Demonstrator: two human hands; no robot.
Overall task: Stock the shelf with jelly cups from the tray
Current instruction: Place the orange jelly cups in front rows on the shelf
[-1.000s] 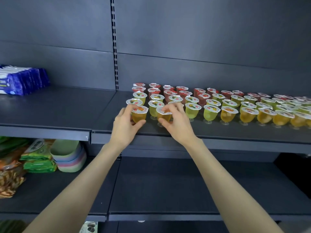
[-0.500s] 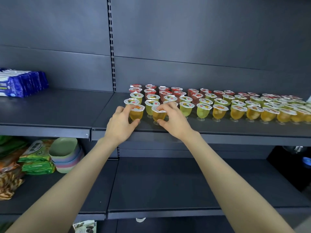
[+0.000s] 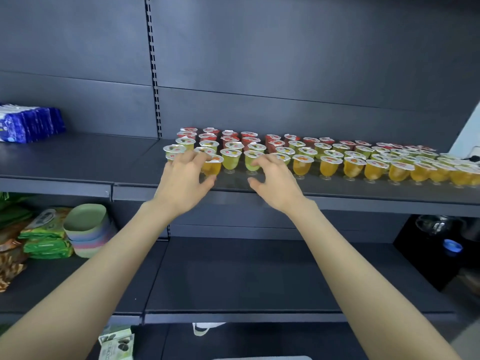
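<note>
Dark shelf [image 3: 337, 189]: jelly cups [image 3: 302, 165] foil-lidded; red, green, orange rows.

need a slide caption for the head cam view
Open left hand and right hand at the front row of jelly cups, lined up by colour on a dark shelf.

Jelly cups [image 3: 330, 162] crowd the right of the shelf [image 3: 104, 162]; bare surface runs between them and blue packs [image 3: 31, 123].

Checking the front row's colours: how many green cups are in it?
2: one green cup beside the orange cup, the other at the right hand, which may hide a third.
</note>
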